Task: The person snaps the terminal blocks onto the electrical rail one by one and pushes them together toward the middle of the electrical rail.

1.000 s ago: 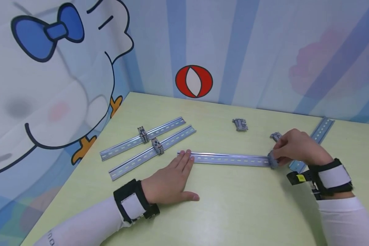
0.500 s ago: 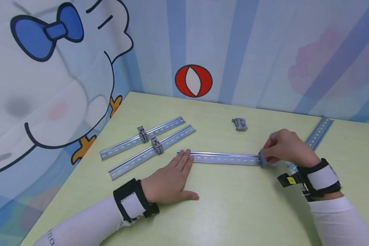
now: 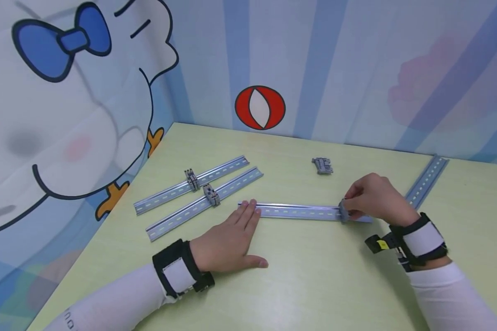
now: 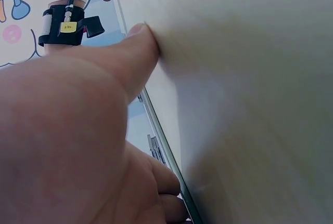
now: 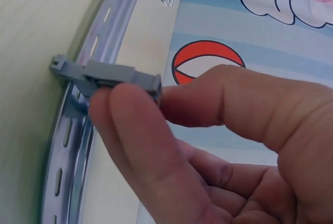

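Observation:
A slotted metal DIN rail [image 3: 298, 212] lies crosswise in front of the person. Over its left end rest the straight fingers of the left hand [image 3: 223, 248], with the thumb spread out on the table. Near the rail's right end, the right hand [image 3: 378, 197] pinches a grey terminal block [image 3: 343, 212] between thumb and fingers. In the right wrist view this terminal block [image 5: 117, 72] sits across the rail [image 5: 61, 156], its foot reaching past the far edge. Whether it is clipped on cannot be told. The left wrist view shows mostly the left palm and thumb [image 4: 140, 52].
Two more DIN rails lie slanted at the left, each bearing grey terminal blocks [image 3: 192, 180] [image 3: 211, 196]. A loose grey terminal block [image 3: 323, 166] lies farther back. Behind the right hand a bare rail [image 3: 428, 180] reaches the wall [image 3: 368, 82].
The right hand has slid the terminal block leftward along the rail from its right end. A loose block beyond it is now hidden behind the hand. The left hand stays put.

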Motion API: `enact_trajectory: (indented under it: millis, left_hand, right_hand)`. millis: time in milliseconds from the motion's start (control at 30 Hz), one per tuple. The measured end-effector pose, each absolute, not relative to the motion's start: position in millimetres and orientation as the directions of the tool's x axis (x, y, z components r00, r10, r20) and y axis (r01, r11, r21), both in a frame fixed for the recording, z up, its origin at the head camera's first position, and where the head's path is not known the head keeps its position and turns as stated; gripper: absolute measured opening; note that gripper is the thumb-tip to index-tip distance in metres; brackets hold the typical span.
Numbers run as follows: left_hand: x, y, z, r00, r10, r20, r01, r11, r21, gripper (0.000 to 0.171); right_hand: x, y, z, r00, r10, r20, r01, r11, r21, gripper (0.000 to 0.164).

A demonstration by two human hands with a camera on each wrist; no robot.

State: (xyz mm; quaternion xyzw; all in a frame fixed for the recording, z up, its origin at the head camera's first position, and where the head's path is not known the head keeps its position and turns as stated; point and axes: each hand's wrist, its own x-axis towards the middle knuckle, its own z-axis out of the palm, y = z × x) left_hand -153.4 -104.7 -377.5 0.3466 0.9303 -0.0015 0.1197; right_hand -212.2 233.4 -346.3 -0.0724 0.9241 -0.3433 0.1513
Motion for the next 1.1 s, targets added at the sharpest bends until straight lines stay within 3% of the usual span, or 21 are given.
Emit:
enact_trajectory:
  millis: [1100]
  left_hand:
    - [-156,-105,-382,-0.727,0.652,-0.217,0.658,0.751,0.052,0.107]
  right_hand:
    - [-210,185,-370,-0.964,-0.257,-0.063,-0.120,0.636,-0.762,0.020]
